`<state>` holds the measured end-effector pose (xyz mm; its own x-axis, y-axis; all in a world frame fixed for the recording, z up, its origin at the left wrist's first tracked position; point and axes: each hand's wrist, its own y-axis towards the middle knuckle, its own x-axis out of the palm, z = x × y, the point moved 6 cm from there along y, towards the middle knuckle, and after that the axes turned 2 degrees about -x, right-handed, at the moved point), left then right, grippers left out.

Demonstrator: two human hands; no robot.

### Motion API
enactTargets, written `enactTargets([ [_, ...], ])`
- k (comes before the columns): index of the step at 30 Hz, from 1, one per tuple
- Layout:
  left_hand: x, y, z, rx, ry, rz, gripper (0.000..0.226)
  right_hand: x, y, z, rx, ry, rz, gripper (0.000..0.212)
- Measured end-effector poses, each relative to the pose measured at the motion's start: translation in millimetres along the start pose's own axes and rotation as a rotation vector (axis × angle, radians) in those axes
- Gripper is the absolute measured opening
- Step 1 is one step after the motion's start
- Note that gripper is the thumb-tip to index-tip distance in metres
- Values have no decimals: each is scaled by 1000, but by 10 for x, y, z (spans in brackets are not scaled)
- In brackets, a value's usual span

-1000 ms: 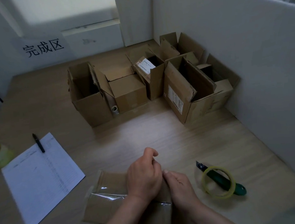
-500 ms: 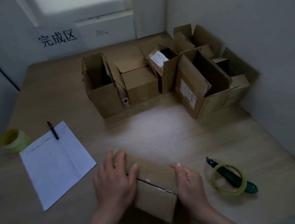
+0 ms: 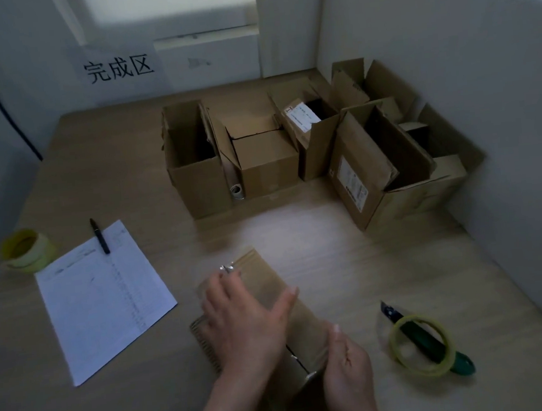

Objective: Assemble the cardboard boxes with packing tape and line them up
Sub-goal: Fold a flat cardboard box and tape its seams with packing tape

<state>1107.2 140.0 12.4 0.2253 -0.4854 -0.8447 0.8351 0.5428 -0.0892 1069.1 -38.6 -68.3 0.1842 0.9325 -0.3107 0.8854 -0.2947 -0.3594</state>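
Observation:
A small cardboard box [image 3: 271, 280] lies on the wooden table in front of me, with clear tape along its side. My left hand [image 3: 243, 319] lies flat across its top, fingers straight and thumb spread. My right hand [image 3: 347, 367] rests against the box's near right end, fingers bent at the taped edge. A roll of clear packing tape [image 3: 421, 346] lies to the right, over a green utility knife [image 3: 432, 342].
Several open cardboard boxes [image 3: 258, 154] stand in a row at the back, a larger one [image 3: 391, 168] by the right partition. A paper sheet [image 3: 104, 295] with a black pen [image 3: 99, 236] lies left, and a second tape roll [image 3: 26, 249] sits at the far left.
The box has turned under my hands. My left hand has gone from a loose fist at the seam to lying flat on top. My right hand slid to the near end.

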Motion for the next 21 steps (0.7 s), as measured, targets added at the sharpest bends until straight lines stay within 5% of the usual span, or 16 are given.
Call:
enactTargets([
  [3, 199, 39, 126, -7, 134, -126, 101, 77, -47, -10, 42, 43, -51, 44],
  [6, 303, 232, 281, 218, 324, -218, 111, 102, -42, 25, 83, 52, -187, 54],
  [9, 352, 298, 438, 622, 433, -431, 96, -107, 208, -114, 7, -18, -103, 53],
  [11, 313, 353, 468, 766, 445, -564, 83, -295, 416, -379, -145, -67, 6, 34],
  [13, 283, 407, 500, 865, 432, -639, 66, -359, 587, -694, -286, -145, -18, 43],
  [18, 317, 338, 680, 1141, 309, -713, 41, -169, 916, -1091, -449, -313, -288, 71],
  [21, 313, 264, 779, 1320, 74, -575, 32, -83, 1092, -1213, -516, -511, -413, 75],
])
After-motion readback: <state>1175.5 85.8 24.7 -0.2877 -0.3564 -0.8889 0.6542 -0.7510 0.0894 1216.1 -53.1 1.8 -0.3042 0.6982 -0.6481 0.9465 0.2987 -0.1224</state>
